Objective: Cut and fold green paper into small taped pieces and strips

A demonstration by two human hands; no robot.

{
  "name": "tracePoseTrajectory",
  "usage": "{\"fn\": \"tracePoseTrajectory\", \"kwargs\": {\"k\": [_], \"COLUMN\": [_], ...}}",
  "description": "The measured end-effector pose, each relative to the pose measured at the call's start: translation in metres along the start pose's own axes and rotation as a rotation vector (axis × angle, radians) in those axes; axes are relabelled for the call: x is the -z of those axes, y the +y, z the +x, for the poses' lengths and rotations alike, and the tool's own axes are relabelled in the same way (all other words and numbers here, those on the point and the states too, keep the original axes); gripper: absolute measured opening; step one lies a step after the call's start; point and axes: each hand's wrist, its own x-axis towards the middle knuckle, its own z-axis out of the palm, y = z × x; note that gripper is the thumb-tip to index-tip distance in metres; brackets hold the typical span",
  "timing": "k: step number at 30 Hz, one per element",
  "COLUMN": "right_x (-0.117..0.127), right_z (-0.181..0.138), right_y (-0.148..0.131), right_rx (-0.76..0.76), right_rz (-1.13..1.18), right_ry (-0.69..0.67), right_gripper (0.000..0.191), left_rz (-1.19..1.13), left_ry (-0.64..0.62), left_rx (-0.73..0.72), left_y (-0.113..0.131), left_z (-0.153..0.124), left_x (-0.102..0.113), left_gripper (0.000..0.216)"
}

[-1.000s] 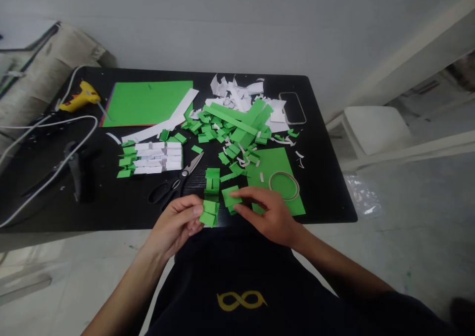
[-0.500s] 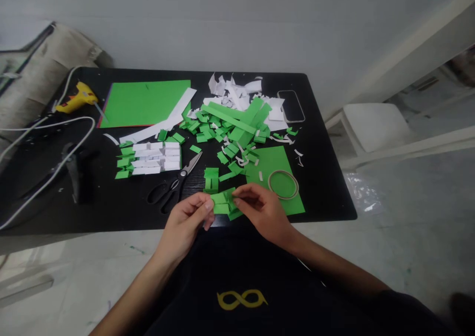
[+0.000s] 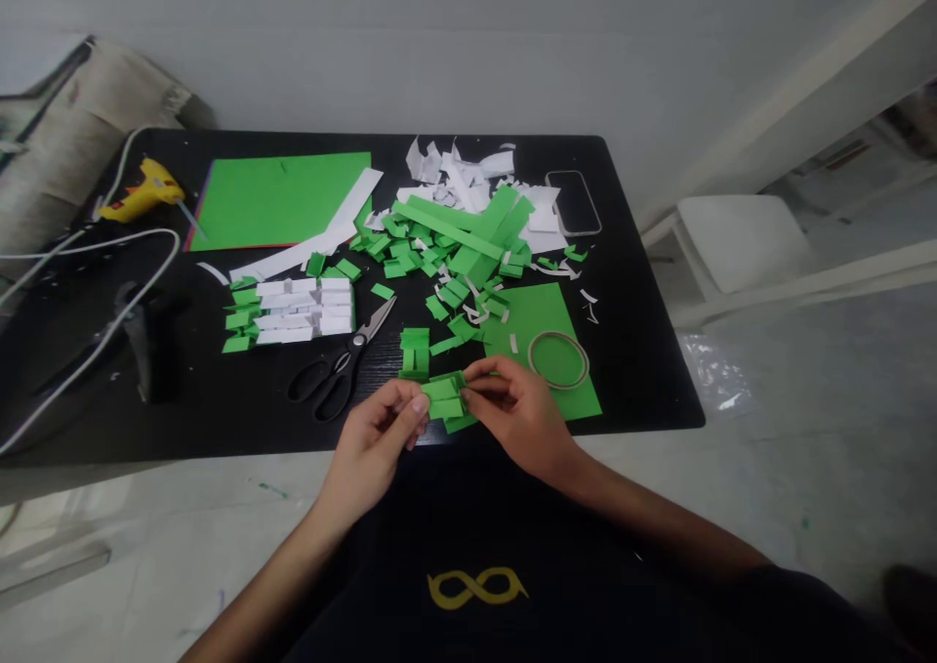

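Between my two hands, above the table's front edge, is a folded green paper piece [image 3: 443,398]. My left hand [image 3: 382,435] pinches its left end between thumb and fingers. At its right end, the thumb and fingertips of my right hand [image 3: 516,414] are closed on the same piece. Just behind it lies another folded green paper unit [image 3: 415,352]. Black-handled scissors [image 3: 343,362] rest left of that, blades pointing away. Farther left sits a block of joined white and green folded paper [image 3: 304,310].
A heap of green paper bits and strips [image 3: 468,238] covers the middle, with white scraps [image 3: 461,175] behind. A tape ring [image 3: 558,360] lies on a green sheet [image 3: 527,302]. A phone [image 3: 573,203] is at the back right, a yellow glue gun [image 3: 150,192] with white cable at the left.
My left hand has shifted slightly right, and the held green paper piece has turned a little between my fingers. The whole view has moved slightly.
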Motion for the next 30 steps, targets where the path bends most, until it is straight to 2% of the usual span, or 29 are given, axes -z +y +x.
{"fn": "tracePoseTrajectory", "kwargs": {"k": [10,30], "right_x": [0.0013,-0.0009], "right_z": [-0.003,-0.0065], "right_y": [-0.0054,-0.0064], "right_rx": [0.058,0.156], "right_rz": [-0.024,-0.036], "right_ry": [-0.049,-0.055], "right_gripper": [0.015,0.015], "left_rz": [0.09,0.161], "left_ry": [0.047,0.087], "left_rx": [-0.022,-0.087], "left_y": [0.0004,0.0054], "left_z": [-0.0008,-0.0021], "left_x": [-0.0014,-0.0039], "left_gripper": [0.042,0.037]}}
